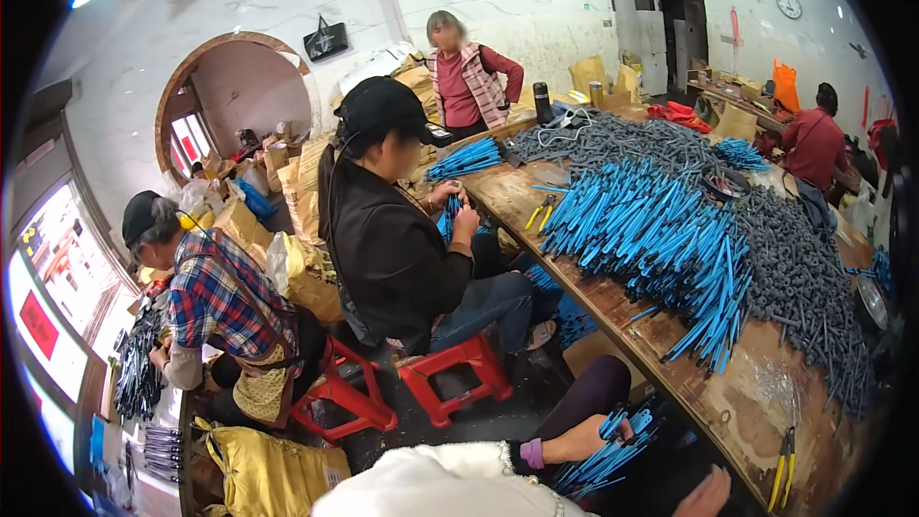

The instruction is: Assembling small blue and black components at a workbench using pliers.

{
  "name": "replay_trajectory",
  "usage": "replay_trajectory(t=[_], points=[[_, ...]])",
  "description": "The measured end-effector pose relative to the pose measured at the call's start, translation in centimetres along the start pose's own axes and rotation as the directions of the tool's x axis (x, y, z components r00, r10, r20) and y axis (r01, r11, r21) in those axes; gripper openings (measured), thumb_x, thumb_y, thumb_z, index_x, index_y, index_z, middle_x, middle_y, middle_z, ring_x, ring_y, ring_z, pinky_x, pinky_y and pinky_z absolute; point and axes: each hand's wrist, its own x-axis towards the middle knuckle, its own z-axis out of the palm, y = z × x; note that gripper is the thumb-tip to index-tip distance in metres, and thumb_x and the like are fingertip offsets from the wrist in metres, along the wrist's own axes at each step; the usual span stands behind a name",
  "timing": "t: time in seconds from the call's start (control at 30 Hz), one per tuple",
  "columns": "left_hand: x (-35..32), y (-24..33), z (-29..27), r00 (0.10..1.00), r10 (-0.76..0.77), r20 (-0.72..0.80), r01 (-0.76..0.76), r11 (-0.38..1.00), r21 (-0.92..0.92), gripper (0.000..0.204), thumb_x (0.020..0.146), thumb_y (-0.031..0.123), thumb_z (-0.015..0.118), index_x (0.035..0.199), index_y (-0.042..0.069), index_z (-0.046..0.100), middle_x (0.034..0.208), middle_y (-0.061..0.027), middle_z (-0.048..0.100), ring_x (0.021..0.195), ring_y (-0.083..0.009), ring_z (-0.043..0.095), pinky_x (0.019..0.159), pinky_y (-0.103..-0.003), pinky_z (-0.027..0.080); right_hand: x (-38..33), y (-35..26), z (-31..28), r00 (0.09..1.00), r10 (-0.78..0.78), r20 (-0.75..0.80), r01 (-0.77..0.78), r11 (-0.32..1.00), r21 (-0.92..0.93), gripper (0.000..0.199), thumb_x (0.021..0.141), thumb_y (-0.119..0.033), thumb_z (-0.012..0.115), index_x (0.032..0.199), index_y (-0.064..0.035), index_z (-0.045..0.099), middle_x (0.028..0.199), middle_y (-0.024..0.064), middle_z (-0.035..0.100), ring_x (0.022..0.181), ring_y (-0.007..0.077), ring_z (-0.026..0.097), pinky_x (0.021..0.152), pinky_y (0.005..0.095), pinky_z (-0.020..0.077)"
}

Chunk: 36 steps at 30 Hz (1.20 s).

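My left hand (580, 442), with a purple cuff at the wrist, curls its fingers round some thin blue plastic sticks. More blue sticks (608, 460) fan out beneath it, over my lap. My right hand (706, 494) shows at the lower edge, just right of the lap; its fingers are stretched out and I see nothing in them. Yellow-handled pliers (783, 471) lie on the wooden table (689, 373), right of that hand. Farther along the table is a large heap of blue sticks (651, 244) with dark ends.
Dark grey plastic parts (795, 278) are heaped beyond the blue sticks. A second pair of yellow-handled pliers (539, 213) lies near the table edge. A co-worker in a black cap (392, 230) handles blue sticks. Red stools (455, 378) and a yellow sack (273, 469) stand at left.
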Motion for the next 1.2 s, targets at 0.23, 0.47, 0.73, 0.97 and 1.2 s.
replay_trajectory(t=[0.23, 0.47, 0.73, 0.97, 1.2], points=[[0.8, 0.0, 0.3, 0.997, -0.011, -0.070, 0.014, 0.999, 0.044, 0.015, 0.083, 0.014, 0.064, 0.091, 0.001, 0.060, 0.081, -0.0058, 0.061, 0.078, -0.0138, 0.054, 0.074, -0.030, 0.046, -4.2, 5.2, 6.4, 1.000, -0.002, 0.026, 0.007, 0.982, -0.186, 0.025, 0.096, -0.021, 0.059, 0.118, -0.0139, 0.068, 0.137, 0.0140, 0.053, 0.129, 0.0354, 0.047, 0.104, 0.0495, 0.0409], [2.7, -2.1, 1.4, 0.999, -0.018, 0.027, 0.016, 0.998, 0.067, 0.017, 0.083, 0.010, 0.063, 0.096, 0.000, 0.060, 0.083, -0.0057, 0.062, 0.080, -0.0116, 0.055, 0.076, -0.028, 0.046, -4.3, 5.0, 6.0, 0.997, 0.073, 0.038, -0.069, 0.993, -0.099, 0.027, 0.096, -0.022, 0.060, 0.120, -0.0142, 0.068, 0.138, 0.0134, 0.053, 0.131, 0.0357, 0.045, 0.104, 0.0493, 0.0402], [2.7, -1.6, 1.1, 0.999, -0.045, 0.015, 0.043, 0.995, 0.088, 0.015, 0.083, 0.009, 0.063, 0.094, -0.001, 0.060, 0.082, -0.0062, 0.062, 0.078, -0.0126, 0.055, 0.075, -0.029, 0.046, -3.9, 4.9, 5.9, 0.995, 0.084, 0.055, -0.077, 0.991, -0.113, 0.026, 0.096, -0.023, 0.058, 0.118, -0.0135, 0.068, 0.138, 0.0129, 0.053, 0.131, 0.0353, 0.045, 0.104, 0.0494, 0.0405], [3.4, -3.1, 1.3, 1.000, -0.022, 0.020, 0.021, 0.996, 0.085, 0.015, 0.083, 0.009, 0.063, 0.094, 0.000, 0.060, 0.081, -0.0053, 0.061, 0.078, -0.0122, 0.055, 0.074, -0.029, 0.046, -3.7, 5.4, 6.3, 0.992, 0.103, 0.076, -0.093, 0.987, -0.134, 0.025, 0.097, -0.024, 0.058, 0.117, -0.0137, 0.069, 0.138, 0.0130, 0.053, 0.131, 0.0350, 0.045, 0.103, 0.0495, 0.0409], [3.0, -2.4, 0.6, 1.000, -0.025, 0.005, 0.024, 0.998, 0.066, 0.013, 0.081, 0.010, 0.062, 0.091, 0.001, 0.060, 0.083, -0.0064, 0.063, 0.079, -0.0138, 0.056, 0.076, -0.029, 0.047, -3.9, 5.2, 7.0, 0.993, 0.068, 0.100, -0.051, 0.985, -0.167, 0.028, 0.096, -0.025, 0.058, 0.120, -0.0135, 0.067, 0.140, 0.0147, 0.051, 0.131, 0.0377, 0.044, 0.102, 0.0506, 0.0414]])
